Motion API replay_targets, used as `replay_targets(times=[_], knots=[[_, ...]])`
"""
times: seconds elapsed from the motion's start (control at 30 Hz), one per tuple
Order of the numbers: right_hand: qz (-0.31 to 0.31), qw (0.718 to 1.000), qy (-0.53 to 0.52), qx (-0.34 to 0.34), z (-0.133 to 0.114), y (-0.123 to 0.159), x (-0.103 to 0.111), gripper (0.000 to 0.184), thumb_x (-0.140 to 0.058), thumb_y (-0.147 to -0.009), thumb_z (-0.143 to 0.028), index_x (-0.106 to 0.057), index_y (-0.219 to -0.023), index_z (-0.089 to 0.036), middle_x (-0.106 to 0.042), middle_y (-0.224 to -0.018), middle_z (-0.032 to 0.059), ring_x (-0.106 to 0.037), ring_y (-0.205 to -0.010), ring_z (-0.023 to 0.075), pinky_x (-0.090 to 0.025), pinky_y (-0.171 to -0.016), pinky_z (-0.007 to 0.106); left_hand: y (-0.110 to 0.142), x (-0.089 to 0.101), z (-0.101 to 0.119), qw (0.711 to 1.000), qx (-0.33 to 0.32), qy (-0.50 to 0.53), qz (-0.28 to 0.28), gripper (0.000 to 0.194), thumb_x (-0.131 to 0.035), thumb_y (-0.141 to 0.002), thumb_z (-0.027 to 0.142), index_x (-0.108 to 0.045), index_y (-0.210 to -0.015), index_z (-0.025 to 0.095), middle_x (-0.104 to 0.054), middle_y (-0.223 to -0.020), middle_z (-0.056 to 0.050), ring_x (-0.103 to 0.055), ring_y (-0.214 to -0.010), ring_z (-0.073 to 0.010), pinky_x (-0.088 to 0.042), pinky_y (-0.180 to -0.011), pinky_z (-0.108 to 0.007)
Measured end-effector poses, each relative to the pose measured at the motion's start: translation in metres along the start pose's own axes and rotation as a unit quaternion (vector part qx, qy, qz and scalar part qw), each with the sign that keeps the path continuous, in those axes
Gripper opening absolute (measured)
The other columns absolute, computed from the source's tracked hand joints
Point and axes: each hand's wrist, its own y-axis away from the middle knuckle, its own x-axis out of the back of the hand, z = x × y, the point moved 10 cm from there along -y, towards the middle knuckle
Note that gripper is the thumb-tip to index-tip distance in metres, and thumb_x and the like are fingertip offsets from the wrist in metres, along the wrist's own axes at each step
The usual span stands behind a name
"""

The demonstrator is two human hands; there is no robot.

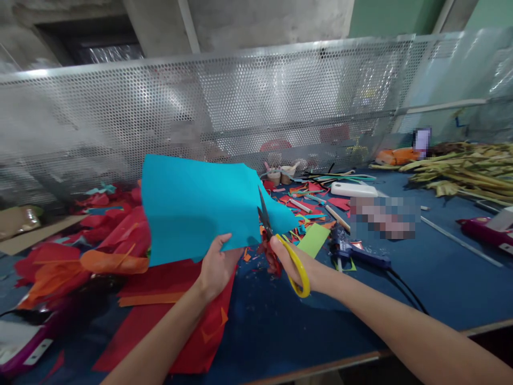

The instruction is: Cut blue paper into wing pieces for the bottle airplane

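While the turquoise paper sheet (pixel 196 206) is pinched at its 6 o'clock edge by the left hand (pixel 215 267) above the table (pixel 420 278), a crooked cut could be made by the scissors (pixel 276 246) clasped in the right hand (pixel 294 262) if the sheet sags.

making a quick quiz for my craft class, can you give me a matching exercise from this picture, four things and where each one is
Things:
1. blue paper sheet
2. scissors
3. glue gun
4. red paper sheet

Places:
A. lying on the table under the left forearm
B. held up by the left hand
C. lying on the table to the right of the right hand
D. in the right hand, blades at the blue sheet's edge

Pairs: 1-B, 2-D, 3-C, 4-A
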Motion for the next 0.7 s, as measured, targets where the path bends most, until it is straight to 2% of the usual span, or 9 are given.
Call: replay_targets(times=[0.07,0.17,0.27,0.4,0.47,0.6,0.7], knots=[[0.009,0.999,0.043,0.015,0.001,-0.003,0.003,0.052,-0.022,-0.088,-0.066,-0.039,-0.066,-0.022,-0.047,-0.066,0.0017,-0.051,-0.06,0.0166,-0.049,-0.066,0.034,0.0,-0.006,-0.009,0.997,0.048,0.058,0.001,0.02,-0.052,-0.073,0.03,-0.068,-0.075,0.017,-0.074,-0.082,-0.008,-0.067,-0.091,-0.0276,-0.052,-0.087,-0.04],[0.007,0.997,0.078,-0.008,0.007,-0.006,0.007,0.049,-0.023,-0.091,-0.06,-0.041,-0.068,-0.021,-0.049,-0.068,0.0033,-0.055,-0.06,0.0181,-0.047,-0.063,0.034,0.001,0.005,-0.015,0.99,0.07,0.086,0.083,0.011,-0.056,-0.074,0.012,-0.067,-0.075,0.015,-0.073,-0.076,-0.007,-0.07,-0.078,-0.0218,-0.055,-0.082,-0.036],[0.009,0.996,0.081,-0.031,0.01,-0.008,0.011,0.049,-0.02,-0.091,-0.06,-0.042,-0.069,-0.022,-0.046,-0.061,0.001,-0.054,-0.054,0.0183,-0.047,-0.06,0.034,0.001,0.009,-0.015,0.985,0.06,0.113,0.118,0.023,-0.056,-0.073,-0.001,-0.067,-0.087,0.013,-0.074,-0.079,-0.007,-0.069,-0.071,-0.0178,-0.057,-0.079,-0.033],[0.015,0.998,0.061,-0.01,0.009,-0.009,0.011,0.054,-0.017,-0.088,-0.068,-0.037,-0.066,-0.023,-0.043,-0.057,-0.0003,-0.052,-0.052,0.0176,-0.047,-0.058,0.033,0.002,0.002,-0.014,0.986,0.053,0.13,0.094,0.034,-0.055,-0.074,-0.006,-0.067,-0.1,0.013,-0.074,-0.084,-0.007,-0.07,-0.075,-0.0188,-0.058,-0.078,-0.032],[0.017,0.998,0.054,0.001,0.01,-0.009,0.01,0.057,-0.016,-0.085,-0.072,-0.036,-0.064,-0.023,-0.043,-0.056,-0.0004,-0.051,-0.052,0.0171,-0.047,-0.057,0.033,0.002,-0.001,-0.014,0.987,0.051,0.13,0.076,0.035,-0.055,-0.076,-0.005,-0.067,-0.103,0.013,-0.074,-0.089,-0.008,-0.07,-0.082,-0.0208,-0.059,-0.077,-0.033],[0.007,1.0,-0.015,-0.02,0.02,-0.009,0.006,0.06,-0.018,-0.083,-0.075,-0.039,-0.064,-0.022,-0.044,-0.058,-0.0001,-0.05,-0.053,0.0161,-0.048,-0.052,0.03,0.002,0.001,-0.014,0.989,0.038,0.126,0.072,0.032,-0.06,-0.076,0.0,-0.068,-0.104,0.013,-0.073,-0.097,-0.01,-0.07,-0.086,-0.0213,-0.058,-0.08,-0.032],[0.013,0.999,-0.025,-0.016,0.019,-0.007,0.007,0.061,-0.019,-0.083,-0.075,-0.041,-0.063,-0.022,-0.046,-0.058,0.0007,-0.052,-0.057,0.0165,-0.049,-0.055,0.03,0.002,-0.002,-0.013,0.991,0.027,0.12,0.053,0.033,-0.065,-0.074,0.004,-0.068,-0.105,0.014,-0.073,-0.1,-0.009,-0.069,-0.091,-0.0225,-0.056,-0.086,-0.033]])
